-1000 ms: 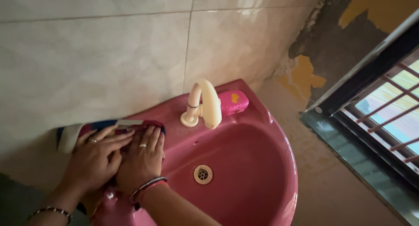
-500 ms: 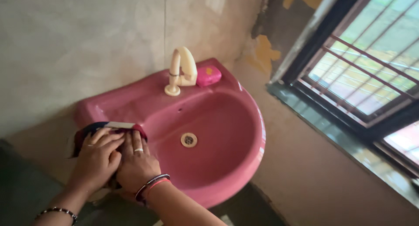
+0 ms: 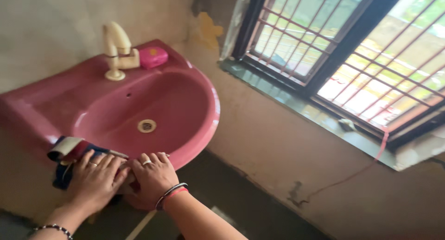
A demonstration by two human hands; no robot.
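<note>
Pink sink [image 3: 204,129] lower left, both hands, left hand [image 3: 95,177] & right hand [image 3: 153,175], pressed flat w/ fingers spread on striped cloth [image 3: 69,152] at front rim, pink soap box [image 3: 153,57] upper left by cream tap [image 3: 118,47].

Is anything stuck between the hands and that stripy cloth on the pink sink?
Nothing visible: the left hand and right hand press flat on the striped folded cloth at the pink ceramic sink's front rim.

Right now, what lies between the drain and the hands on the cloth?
In the head view, only bare pink basin slopes from the drain up to the front rim, where both hands, left and right, press the cloth.
</note>
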